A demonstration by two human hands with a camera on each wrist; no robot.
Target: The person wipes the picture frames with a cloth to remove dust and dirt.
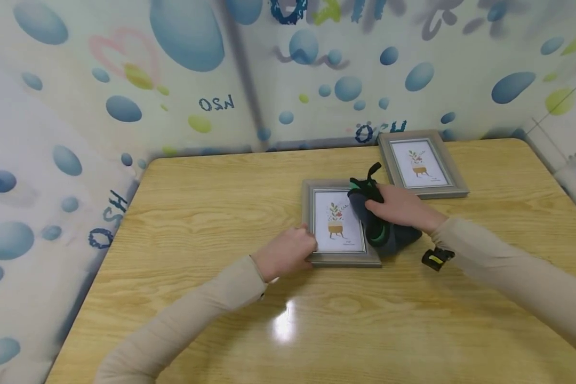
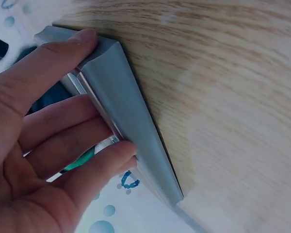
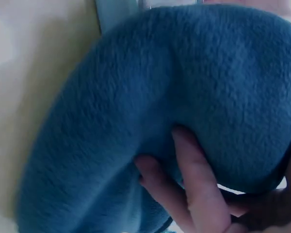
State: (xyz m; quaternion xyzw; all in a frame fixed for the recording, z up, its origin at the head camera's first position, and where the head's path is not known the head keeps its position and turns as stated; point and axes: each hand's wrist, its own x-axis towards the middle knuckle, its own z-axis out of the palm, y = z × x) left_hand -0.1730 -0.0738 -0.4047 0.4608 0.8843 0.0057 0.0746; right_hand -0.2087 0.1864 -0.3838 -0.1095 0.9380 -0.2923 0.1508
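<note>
A grey picture frame (image 1: pixel 346 263) with a potted-plant print lies on the wooden table. My left hand (image 1: pixel 288 250) grips its lower left side; the left wrist view shows thumb and fingers along the grey moulding (image 2: pixel 128 104). In my right hand (image 1: pixel 405 205) I hold a dark blue fleece cloth (image 1: pixel 396 240) with green edging and a black loop, bunched over the frame's right side. It hides part of the print and the right border. The right wrist view shows fingertips (image 3: pixel 191 150) pressed into folds of the fleece (image 3: pixel 106 97).
A second, similar picture frame (image 1: pixel 458 186) lies at the back right, close to the wall (image 1: pixel 269 69) with its bubble pattern. The wooden table (image 1: pixel 211 213) reaches back to that wall. A small black device (image 1: pixel 437 258) hangs at my right wrist.
</note>
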